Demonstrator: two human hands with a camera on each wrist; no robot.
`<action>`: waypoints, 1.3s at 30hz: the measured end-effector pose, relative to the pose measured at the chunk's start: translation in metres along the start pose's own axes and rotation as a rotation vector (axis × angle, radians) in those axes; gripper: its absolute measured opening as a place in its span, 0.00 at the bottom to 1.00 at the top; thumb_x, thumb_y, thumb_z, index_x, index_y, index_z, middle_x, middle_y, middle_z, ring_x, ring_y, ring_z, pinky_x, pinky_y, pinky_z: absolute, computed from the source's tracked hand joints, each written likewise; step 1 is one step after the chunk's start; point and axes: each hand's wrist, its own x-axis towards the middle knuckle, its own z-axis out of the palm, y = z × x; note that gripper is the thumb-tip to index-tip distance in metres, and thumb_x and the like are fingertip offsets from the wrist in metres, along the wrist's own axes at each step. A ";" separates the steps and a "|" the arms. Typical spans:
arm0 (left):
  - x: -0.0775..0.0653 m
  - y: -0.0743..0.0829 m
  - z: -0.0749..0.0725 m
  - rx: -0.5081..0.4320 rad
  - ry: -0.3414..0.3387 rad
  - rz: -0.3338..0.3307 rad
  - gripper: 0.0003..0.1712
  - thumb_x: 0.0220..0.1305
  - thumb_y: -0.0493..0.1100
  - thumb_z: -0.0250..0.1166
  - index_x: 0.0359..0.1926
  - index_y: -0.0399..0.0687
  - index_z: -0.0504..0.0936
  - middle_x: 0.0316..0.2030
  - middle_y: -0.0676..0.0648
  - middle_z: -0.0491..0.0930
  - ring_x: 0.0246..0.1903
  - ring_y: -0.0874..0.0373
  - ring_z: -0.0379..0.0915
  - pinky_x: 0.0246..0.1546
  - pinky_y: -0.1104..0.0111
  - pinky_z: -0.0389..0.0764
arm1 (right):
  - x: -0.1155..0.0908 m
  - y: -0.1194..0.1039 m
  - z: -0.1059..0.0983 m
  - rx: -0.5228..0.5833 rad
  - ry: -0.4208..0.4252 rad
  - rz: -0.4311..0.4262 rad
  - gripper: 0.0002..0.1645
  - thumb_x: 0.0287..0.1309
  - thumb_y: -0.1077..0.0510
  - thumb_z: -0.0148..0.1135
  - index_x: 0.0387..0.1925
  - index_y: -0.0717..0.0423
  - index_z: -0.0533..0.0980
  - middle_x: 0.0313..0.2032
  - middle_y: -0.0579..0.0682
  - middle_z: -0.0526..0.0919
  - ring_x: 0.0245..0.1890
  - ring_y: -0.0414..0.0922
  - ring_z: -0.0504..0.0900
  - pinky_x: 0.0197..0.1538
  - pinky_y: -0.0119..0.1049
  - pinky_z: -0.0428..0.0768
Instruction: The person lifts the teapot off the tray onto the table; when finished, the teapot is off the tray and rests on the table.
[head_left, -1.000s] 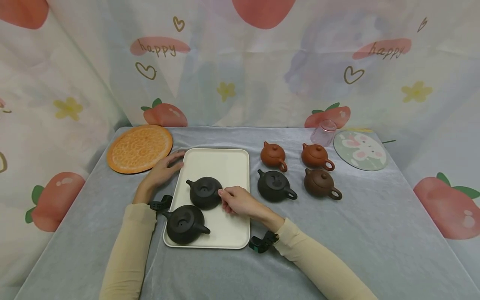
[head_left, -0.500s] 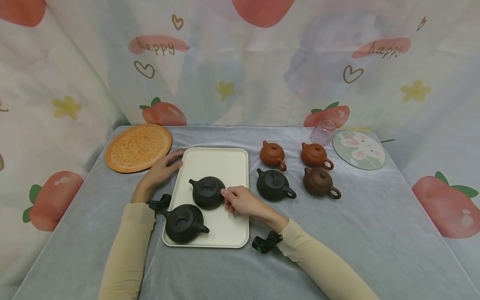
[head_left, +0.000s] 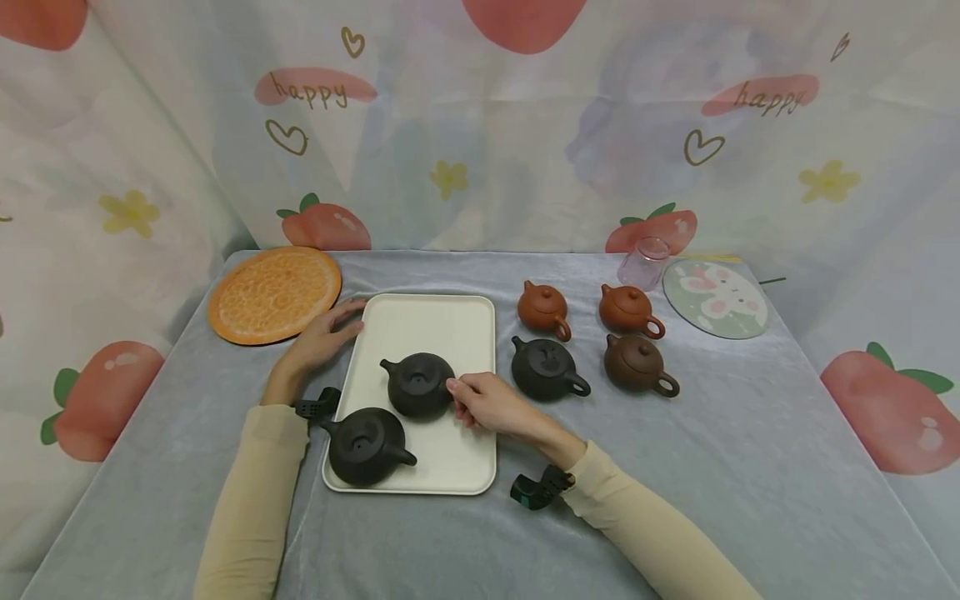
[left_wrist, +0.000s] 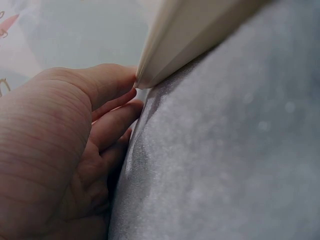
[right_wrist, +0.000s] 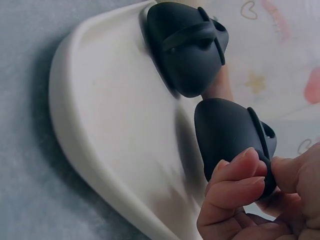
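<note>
My right hand (head_left: pixel 487 404) pinches the handle of a black teapot (head_left: pixel 420 385) over the middle of the cream tray (head_left: pixel 431 321). The fingers hide most of that handle. In the right wrist view, thumb and curled fingers meet at the handle of this black teapot (right_wrist: pixel 227 132); whether its base touches the tray I cannot tell. Another black teapot (head_left: pixel 365 446) sits in the tray's near left corner, handle toward the right. My left hand (head_left: pixel 318 342) rests at the tray's far left edge. In the left wrist view its thumb touches the tray's rim (left_wrist: pixel 165 55), fingers loosely extended.
Right of the tray stand a black teapot (head_left: pixel 546 368), a dark brown teapot (head_left: pixel 636 364) and two reddish-brown teapots, one left (head_left: pixel 542 307) and one right (head_left: pixel 627 310). Behind are a clear pink glass (head_left: pixel 645 262) and a rabbit mat (head_left: pixel 716 298). An orange round mat (head_left: pixel 275 294) lies far left.
My right hand has shifted slightly to the right with the black teapot in its grip. The left hand keeps its place at the tray's edge.
</note>
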 end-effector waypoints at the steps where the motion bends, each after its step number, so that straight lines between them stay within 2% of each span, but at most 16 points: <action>1: 0.000 0.000 0.000 0.000 0.000 -0.001 0.31 0.72 0.48 0.57 0.71 0.44 0.65 0.73 0.37 0.55 0.74 0.39 0.46 0.70 0.43 0.51 | -0.001 0.000 -0.001 -0.006 0.002 -0.002 0.26 0.75 0.50 0.47 0.23 0.62 0.74 0.18 0.47 0.75 0.18 0.39 0.73 0.23 0.28 0.69; 11: 0.000 -0.001 -0.001 0.000 -0.008 -0.001 0.32 0.72 0.48 0.57 0.72 0.42 0.64 0.74 0.36 0.53 0.75 0.39 0.44 0.71 0.43 0.50 | -0.015 -0.003 -0.010 -0.081 0.018 -0.005 0.26 0.74 0.49 0.47 0.23 0.60 0.74 0.18 0.47 0.76 0.18 0.40 0.74 0.24 0.30 0.72; 18: -0.001 0.000 0.000 0.005 -0.001 0.012 0.31 0.72 0.47 0.57 0.71 0.41 0.64 0.73 0.35 0.55 0.74 0.39 0.45 0.71 0.43 0.50 | -0.028 0.001 -0.015 -0.059 0.014 0.009 0.26 0.74 0.49 0.48 0.23 0.62 0.74 0.18 0.47 0.76 0.19 0.40 0.75 0.25 0.29 0.73; 25: -0.001 0.002 0.000 -0.006 -0.002 0.034 0.30 0.73 0.46 0.57 0.71 0.40 0.64 0.72 0.34 0.58 0.73 0.38 0.48 0.70 0.43 0.52 | -0.038 0.005 -0.021 -0.083 0.021 0.004 0.25 0.74 0.50 0.48 0.23 0.60 0.75 0.17 0.45 0.75 0.18 0.41 0.74 0.25 0.29 0.71; 35: -0.001 -0.001 -0.002 -0.003 -0.019 0.037 0.31 0.73 0.47 0.57 0.72 0.41 0.63 0.73 0.34 0.56 0.73 0.37 0.47 0.70 0.42 0.51 | -0.048 0.010 -0.026 -0.043 0.018 0.016 0.26 0.74 0.49 0.48 0.25 0.62 0.76 0.16 0.47 0.75 0.18 0.39 0.72 0.24 0.30 0.72; 39: 0.000 -0.001 -0.002 -0.006 -0.023 0.037 0.31 0.73 0.47 0.57 0.72 0.41 0.63 0.73 0.34 0.55 0.74 0.38 0.45 0.70 0.42 0.50 | -0.053 0.012 -0.029 -0.059 0.023 0.008 0.26 0.74 0.49 0.48 0.24 0.63 0.76 0.16 0.46 0.75 0.18 0.38 0.72 0.24 0.30 0.72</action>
